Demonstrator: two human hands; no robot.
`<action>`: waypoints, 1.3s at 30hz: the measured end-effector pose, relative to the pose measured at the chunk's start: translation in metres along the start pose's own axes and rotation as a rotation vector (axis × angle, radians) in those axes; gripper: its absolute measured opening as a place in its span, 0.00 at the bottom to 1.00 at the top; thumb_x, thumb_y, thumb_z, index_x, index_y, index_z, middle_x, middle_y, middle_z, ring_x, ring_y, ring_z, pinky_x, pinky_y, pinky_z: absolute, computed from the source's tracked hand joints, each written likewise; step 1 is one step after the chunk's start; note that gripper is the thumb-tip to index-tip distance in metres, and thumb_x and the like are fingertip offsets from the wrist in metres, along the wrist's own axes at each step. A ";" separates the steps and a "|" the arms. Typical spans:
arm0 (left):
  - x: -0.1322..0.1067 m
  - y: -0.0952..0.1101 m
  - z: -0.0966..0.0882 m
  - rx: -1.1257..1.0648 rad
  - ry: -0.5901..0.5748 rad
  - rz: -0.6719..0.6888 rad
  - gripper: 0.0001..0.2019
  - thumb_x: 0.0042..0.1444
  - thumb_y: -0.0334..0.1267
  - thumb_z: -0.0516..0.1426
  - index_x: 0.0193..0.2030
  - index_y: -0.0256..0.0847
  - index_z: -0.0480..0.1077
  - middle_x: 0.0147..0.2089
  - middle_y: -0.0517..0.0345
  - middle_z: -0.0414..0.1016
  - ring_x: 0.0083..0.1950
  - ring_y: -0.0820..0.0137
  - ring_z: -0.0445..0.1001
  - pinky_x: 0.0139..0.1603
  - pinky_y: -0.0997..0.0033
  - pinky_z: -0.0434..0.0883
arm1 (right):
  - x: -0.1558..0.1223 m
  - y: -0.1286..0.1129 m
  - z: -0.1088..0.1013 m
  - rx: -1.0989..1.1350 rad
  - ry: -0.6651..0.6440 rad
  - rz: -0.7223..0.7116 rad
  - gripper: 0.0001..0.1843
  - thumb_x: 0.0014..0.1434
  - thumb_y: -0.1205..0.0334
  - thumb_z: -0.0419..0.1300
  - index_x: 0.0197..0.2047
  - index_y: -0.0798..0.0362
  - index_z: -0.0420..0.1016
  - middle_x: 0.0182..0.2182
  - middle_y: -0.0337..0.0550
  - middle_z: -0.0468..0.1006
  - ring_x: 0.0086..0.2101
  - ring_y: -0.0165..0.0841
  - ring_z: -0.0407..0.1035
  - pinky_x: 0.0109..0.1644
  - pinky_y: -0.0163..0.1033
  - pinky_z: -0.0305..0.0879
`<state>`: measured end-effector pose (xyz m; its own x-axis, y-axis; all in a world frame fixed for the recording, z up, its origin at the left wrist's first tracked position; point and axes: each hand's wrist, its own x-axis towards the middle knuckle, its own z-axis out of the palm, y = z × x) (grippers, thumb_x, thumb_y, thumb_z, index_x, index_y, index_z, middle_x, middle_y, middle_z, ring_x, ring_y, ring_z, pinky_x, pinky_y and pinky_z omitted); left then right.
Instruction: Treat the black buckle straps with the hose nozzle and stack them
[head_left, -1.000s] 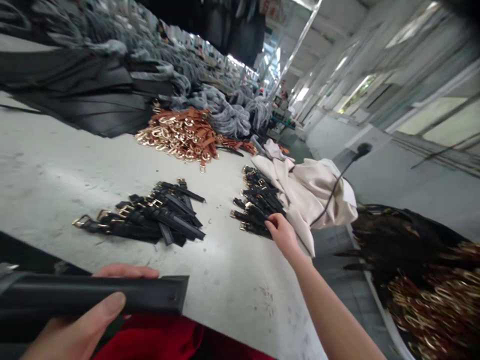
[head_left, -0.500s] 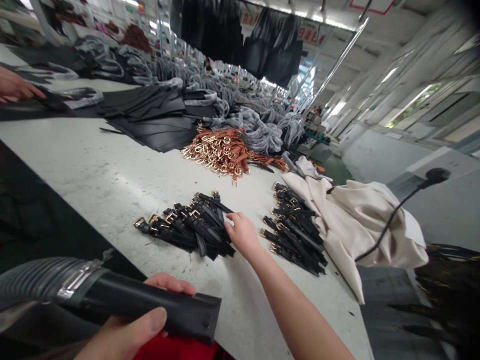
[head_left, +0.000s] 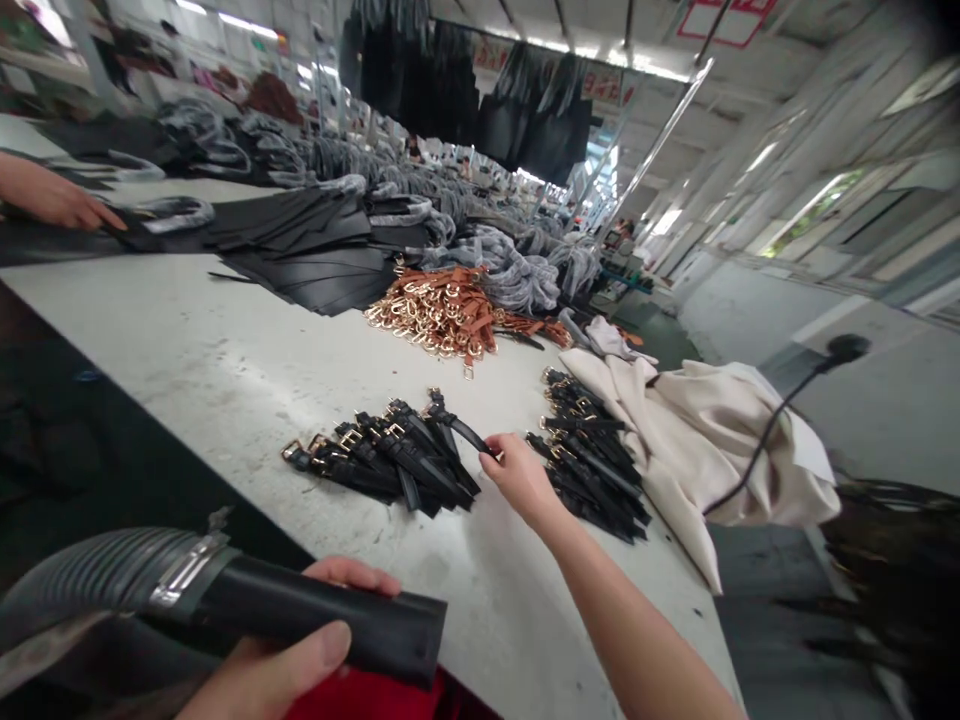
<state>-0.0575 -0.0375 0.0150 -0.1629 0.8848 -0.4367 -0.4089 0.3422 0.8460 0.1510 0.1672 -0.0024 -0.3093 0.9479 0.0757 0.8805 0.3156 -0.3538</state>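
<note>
My left hand [head_left: 281, 660] is closed round a black belt piece [head_left: 315, 615] with a ribbed grey elastic part [head_left: 82, 580] and a metal clasp, held low at the table's near edge. My right hand [head_left: 520, 480] reaches out between two piles of black buckle straps. Its fingers pinch the end of one black strap [head_left: 461, 430] that is lifted off the left pile [head_left: 382, 455]. The right pile [head_left: 592, 455] lies just beyond my wrist, beside a cream cloth [head_left: 712, 440].
A white worktable [head_left: 225, 350] carries a heap of brown straps with gold buckles [head_left: 439, 310], black leather sheets [head_left: 315, 245] and grey elastic bands [head_left: 510, 260]. Another person's hand [head_left: 52, 200] rests at the far left. A black cable [head_left: 780, 420] crosses the cream cloth.
My right hand moved from the right strap pile to the left pile and pinched one strap, lifting its end. The view swung left; my left hand keeps its hold on the belt piece.
</note>
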 end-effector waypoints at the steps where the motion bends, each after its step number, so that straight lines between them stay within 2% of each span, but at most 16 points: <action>1: 0.000 0.000 -0.002 0.018 -0.028 -0.004 0.20 0.32 0.60 0.67 0.33 0.55 0.78 0.43 0.54 0.82 0.48 0.43 0.76 0.51 0.44 0.71 | -0.025 0.010 -0.006 0.042 0.000 0.006 0.08 0.60 0.63 0.56 0.42 0.52 0.74 0.38 0.44 0.76 0.37 0.33 0.71 0.43 0.37 0.65; 4: 0.000 0.001 -0.008 0.015 -0.132 -0.036 0.18 0.37 0.54 0.68 0.37 0.53 0.78 0.48 0.52 0.81 0.51 0.47 0.76 0.49 0.50 0.73 | -0.108 0.043 -0.019 0.070 -0.063 0.087 0.08 0.59 0.65 0.57 0.42 0.53 0.74 0.36 0.43 0.75 0.32 0.33 0.70 0.39 0.38 0.66; 6: -0.001 0.002 -0.008 -0.021 -0.144 -0.031 0.15 0.40 0.50 0.68 0.36 0.52 0.78 0.49 0.53 0.80 0.51 0.51 0.76 0.47 0.57 0.75 | -0.156 0.061 -0.024 0.042 -0.135 0.119 0.09 0.59 0.66 0.56 0.43 0.53 0.74 0.37 0.44 0.75 0.33 0.33 0.70 0.39 0.38 0.66; 8: -0.004 0.002 -0.003 -0.053 -0.113 -0.006 0.13 0.41 0.48 0.68 0.35 0.51 0.78 0.49 0.54 0.80 0.51 0.55 0.76 0.46 0.64 0.75 | -0.189 0.071 -0.027 -0.020 -0.189 0.136 0.10 0.59 0.67 0.57 0.44 0.54 0.75 0.38 0.46 0.76 0.37 0.36 0.71 0.42 0.40 0.67; 10: -0.007 0.002 0.004 -0.049 -0.119 0.003 0.14 0.40 0.47 0.69 0.35 0.49 0.78 0.49 0.54 0.80 0.50 0.58 0.76 0.43 0.69 0.75 | -0.205 0.074 -0.029 -0.104 -0.186 0.130 0.12 0.59 0.66 0.58 0.47 0.55 0.75 0.41 0.49 0.77 0.41 0.40 0.71 0.46 0.44 0.66; 13: -0.008 0.002 0.012 -0.026 -0.164 0.011 0.16 0.39 0.48 0.70 0.36 0.47 0.79 0.49 0.53 0.81 0.46 0.59 0.77 0.39 0.70 0.76 | -0.204 0.067 -0.026 -0.153 -0.049 0.080 0.16 0.60 0.61 0.60 0.50 0.58 0.74 0.45 0.54 0.77 0.46 0.45 0.69 0.51 0.49 0.63; 16: -0.005 0.004 0.020 -0.018 -0.202 0.090 0.17 0.40 0.47 0.70 0.37 0.45 0.79 0.44 0.53 0.82 0.40 0.63 0.78 0.37 0.71 0.76 | -0.188 0.053 -0.014 -0.048 0.082 0.027 0.17 0.61 0.58 0.60 0.51 0.56 0.74 0.46 0.52 0.76 0.47 0.43 0.68 0.54 0.48 0.61; 19: -0.001 0.005 0.031 0.011 -0.210 0.145 0.15 0.41 0.45 0.70 0.36 0.43 0.78 0.42 0.54 0.82 0.34 0.67 0.77 0.30 0.74 0.75 | -0.172 0.043 0.003 0.098 0.083 0.041 0.17 0.60 0.59 0.60 0.52 0.51 0.75 0.45 0.48 0.76 0.46 0.40 0.68 0.52 0.46 0.62; 23: 0.007 0.002 0.053 0.072 -0.218 0.187 0.17 0.40 0.45 0.70 0.37 0.43 0.77 0.43 0.55 0.82 0.38 0.66 0.76 0.31 0.74 0.75 | -0.167 0.039 0.017 0.176 0.097 0.092 0.13 0.56 0.63 0.58 0.45 0.52 0.76 0.40 0.46 0.76 0.43 0.39 0.68 0.50 0.44 0.62; 27: 0.023 -0.005 0.081 0.125 -0.243 0.272 0.15 0.42 0.43 0.69 0.36 0.40 0.77 0.42 0.53 0.80 0.38 0.66 0.75 0.28 0.74 0.73 | -0.170 0.040 0.017 0.172 0.136 0.069 0.12 0.51 0.66 0.56 0.41 0.55 0.74 0.38 0.48 0.74 0.42 0.40 0.67 0.49 0.44 0.61; 30: 0.036 -0.010 0.099 0.169 -0.275 0.287 0.15 0.42 0.42 0.68 0.37 0.40 0.75 0.41 0.53 0.80 0.34 0.68 0.74 0.27 0.74 0.71 | -0.173 0.039 0.016 0.190 0.168 0.078 0.13 0.55 0.66 0.54 0.43 0.56 0.73 0.39 0.49 0.75 0.42 0.40 0.67 0.48 0.44 0.60; 34: 0.044 -0.009 0.109 0.261 -0.364 0.289 0.15 0.43 0.42 0.68 0.37 0.39 0.76 0.40 0.53 0.80 0.32 0.69 0.74 0.28 0.73 0.72 | -0.174 0.040 0.016 0.123 0.187 0.218 0.14 0.62 0.67 0.47 0.40 0.54 0.74 0.38 0.49 0.75 0.41 0.40 0.67 0.46 0.45 0.57; 39: 0.047 -0.009 0.120 0.361 -0.447 0.301 0.14 0.44 0.41 0.68 0.38 0.40 0.77 0.40 0.52 0.80 0.31 0.69 0.74 0.27 0.73 0.71 | -0.173 0.042 0.013 0.127 0.121 0.194 0.14 0.63 0.67 0.47 0.40 0.53 0.74 0.38 0.49 0.76 0.39 0.39 0.67 0.44 0.43 0.57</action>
<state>0.0463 0.0385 0.0233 0.1977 0.9784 -0.0606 -0.0630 0.0744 0.9952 0.2365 0.0156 -0.0423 -0.0873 0.9908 0.1032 0.8647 0.1268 -0.4860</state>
